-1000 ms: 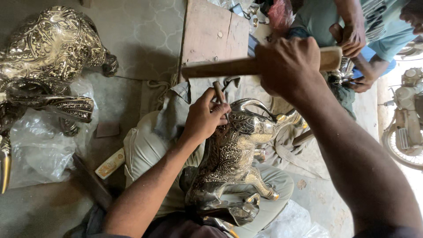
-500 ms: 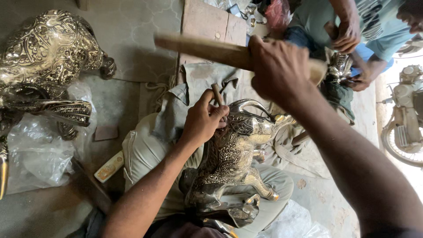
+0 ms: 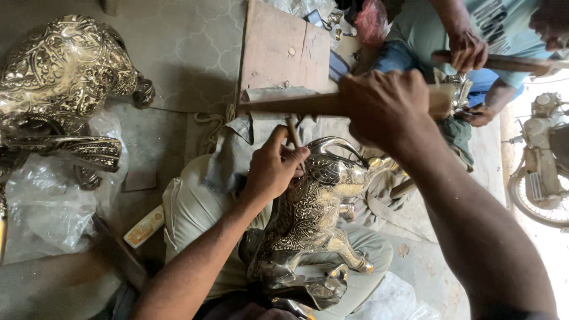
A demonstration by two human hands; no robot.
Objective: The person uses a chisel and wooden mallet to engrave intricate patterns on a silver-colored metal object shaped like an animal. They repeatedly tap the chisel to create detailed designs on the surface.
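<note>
Left hand (image 3: 274, 172): fingers clamped on a small chisel (image 3: 292, 131), tip pressed to the figurine to steady it.
Metal animal figurine (image 3: 308, 219): braced on lap, just under fingers.
Right hand (image 3: 385, 106): fingers wrapped around wooden mallet (image 3: 284, 105), poised above the chisel.

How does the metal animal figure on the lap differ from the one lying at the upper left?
The lap figure rests on a cloth-covered lap with the left hand on it; the floor figure lies untouched on the floor by clear plastic. The lap figure looks slimmer, the floor figure bulkier. Both are shiny, silvery and densely embossed.
</note>
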